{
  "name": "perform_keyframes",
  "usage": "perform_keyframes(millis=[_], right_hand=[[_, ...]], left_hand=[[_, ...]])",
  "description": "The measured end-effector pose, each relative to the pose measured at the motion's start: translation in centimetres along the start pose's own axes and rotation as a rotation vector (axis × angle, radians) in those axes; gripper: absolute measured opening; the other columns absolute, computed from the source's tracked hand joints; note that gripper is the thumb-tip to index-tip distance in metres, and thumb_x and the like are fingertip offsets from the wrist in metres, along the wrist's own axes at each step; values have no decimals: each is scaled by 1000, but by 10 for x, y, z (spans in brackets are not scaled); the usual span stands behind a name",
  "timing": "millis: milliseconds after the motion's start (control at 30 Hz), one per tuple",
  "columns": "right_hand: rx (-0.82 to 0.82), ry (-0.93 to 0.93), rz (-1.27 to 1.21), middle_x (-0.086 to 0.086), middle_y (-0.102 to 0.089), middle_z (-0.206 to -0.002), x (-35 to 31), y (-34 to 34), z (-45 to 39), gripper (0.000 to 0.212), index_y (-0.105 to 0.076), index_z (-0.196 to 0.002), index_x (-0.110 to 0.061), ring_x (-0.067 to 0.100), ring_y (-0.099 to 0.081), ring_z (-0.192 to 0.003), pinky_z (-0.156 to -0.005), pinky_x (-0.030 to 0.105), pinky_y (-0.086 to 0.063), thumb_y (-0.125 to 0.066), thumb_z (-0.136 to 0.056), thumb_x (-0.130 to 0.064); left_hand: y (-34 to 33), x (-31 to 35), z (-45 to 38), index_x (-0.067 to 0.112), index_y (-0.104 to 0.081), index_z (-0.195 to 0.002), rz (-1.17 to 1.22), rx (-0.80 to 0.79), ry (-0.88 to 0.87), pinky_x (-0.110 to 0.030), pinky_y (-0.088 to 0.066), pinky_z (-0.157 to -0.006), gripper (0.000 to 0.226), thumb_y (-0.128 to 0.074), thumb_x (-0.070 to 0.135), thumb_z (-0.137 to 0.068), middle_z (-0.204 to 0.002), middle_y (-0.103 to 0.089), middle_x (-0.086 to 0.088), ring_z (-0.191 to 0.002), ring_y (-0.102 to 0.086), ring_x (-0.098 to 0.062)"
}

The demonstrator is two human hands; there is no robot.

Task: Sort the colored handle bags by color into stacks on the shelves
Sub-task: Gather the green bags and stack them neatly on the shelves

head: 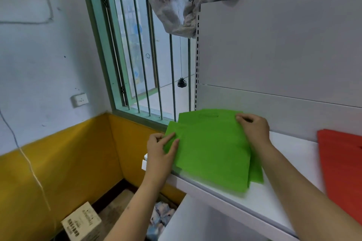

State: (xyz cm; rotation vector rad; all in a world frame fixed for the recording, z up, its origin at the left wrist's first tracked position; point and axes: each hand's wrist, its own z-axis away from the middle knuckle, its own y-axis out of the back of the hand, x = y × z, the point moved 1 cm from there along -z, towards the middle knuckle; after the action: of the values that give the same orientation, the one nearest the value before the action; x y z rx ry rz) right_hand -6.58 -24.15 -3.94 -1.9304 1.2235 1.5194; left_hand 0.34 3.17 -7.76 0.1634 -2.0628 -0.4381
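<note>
Fingers of both hands, left [161,149] and right [252,127], pinch opposite edges of green bags [211,150].

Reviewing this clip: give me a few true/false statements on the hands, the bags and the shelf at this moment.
1. Both hands touch the green bags. True: left hand at their left edge, right hand near the top right corner.
2. The green bags lie on the floor. False: they lie on the white shelf.
3. Red bags lie to the right of the green ones. True.
4. The red bags overlap the green ones. False: bare shelf separates them.
5. A pine cone hangs at the window. True.
</note>
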Motion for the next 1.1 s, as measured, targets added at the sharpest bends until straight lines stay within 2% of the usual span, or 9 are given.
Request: perform_keyframes(millis=[100, 200, 300, 433, 567, 633, 733, 867, 1100], right_hand=[[-3, -20, -12, 1, -71, -104, -4, 6, 6, 28, -72, -100, -25, 18, -66, -98, -94, 34, -51, -67, -83, -4], [9, -51, -82, 2, -55, -122, -17, 16, 17, 54, -58, -131, -19, 21, -59, -98, -89, 36, -52, -63, -83, 6], [0, -157, -185, 6, -47, -136, -25, 24, 39, 68, -39, -145, -17, 24, -56, -106, -87, 38, -52, -61, -85, 6], [-47, -116, -230, 14, -65, -120, -34, 30, 95, 36, -61, -120, -14, 20, -66, -88, -83, 38, -55, -59, -88, 3], [-21, 54, 36, -4, -73, -95, -37, 34, 168, 10, -71, -93, -25, 17, -69, -91, -87, 46, -55, -66, -87, -31], [-12, 119, 148, -3, -73, -87, -39, 36, 206, 21, -71, -91, -21, 18, -68, -83, -78, 38, -56, -65, -86, -41], [5, 232, 277, 6, -66, -73, -41, 49, 262, 20, -67, -82, -13, 25, -59, -69, -63, 34, -44, -63, -92, -30], [-59, 261, 459, 0, -63, -68, -24, 80, 308, 23, -69, -82, -14, 18, -53, -63, -58, 33, -35, -58, -96, -29], [-71, -64, 492, 5, -63, -67, 66, 150, 327, 21, -65, -74, -11, 16, -52, -65, -59, 31, -37, -63, -92, -20]], left_hand=[[13, -1, 23, 34, -58, -125, 40, 19, 52, -17, -43, -89, 38, -64, 15, -93, -105, -48, 7, -100, -49, -9], [29, -1, 47, 38, -42, -140, 163, 17, 180, -16, -46, -68, 60, -63, 9, -92, -104, -53, 8, -87, -56, -7], [48, -8, 73, 30, -42, -144, 164, -14, 264, -25, -49, -72, 61, -67, 14, -91, -103, -60, 6, -89, -59, -12], [80, -17, 119, 22, -71, -103, 199, -133, 334, -30, -58, -77, 11, -65, 21, -93, -99, -73, 6, -84, -68, -8], [99, -38, 173, 15, -71, -83, 166, -132, 444, -42, -53, -62, 18, -63, 26, -95, -77, -72, -4, -68, -66, -23], [98, -46, 201, 13, -68, -84, 155, -125, 489, -48, -53, -68, 19, -61, 26, -96, -78, -70, -8, -72, -66, -30], [94, -44, 245, 12, -64, -91, 151, -182, 524, -48, -56, -71, 16, -55, 22, -99, -85, -68, -6, -79, -65, -29], [87, -46, 292, 6, -55, -111, 199, -265, 651, -14, -45, -37, 14, -47, 14, -102, -97, -58, -10, -73, -57, -17], [39, -86, 341, 6, -57, -113, 155, -393, 835, -51, -58, -50, 18, -55, 17, -99, -116, -55, -21, -92, -62, -42]])
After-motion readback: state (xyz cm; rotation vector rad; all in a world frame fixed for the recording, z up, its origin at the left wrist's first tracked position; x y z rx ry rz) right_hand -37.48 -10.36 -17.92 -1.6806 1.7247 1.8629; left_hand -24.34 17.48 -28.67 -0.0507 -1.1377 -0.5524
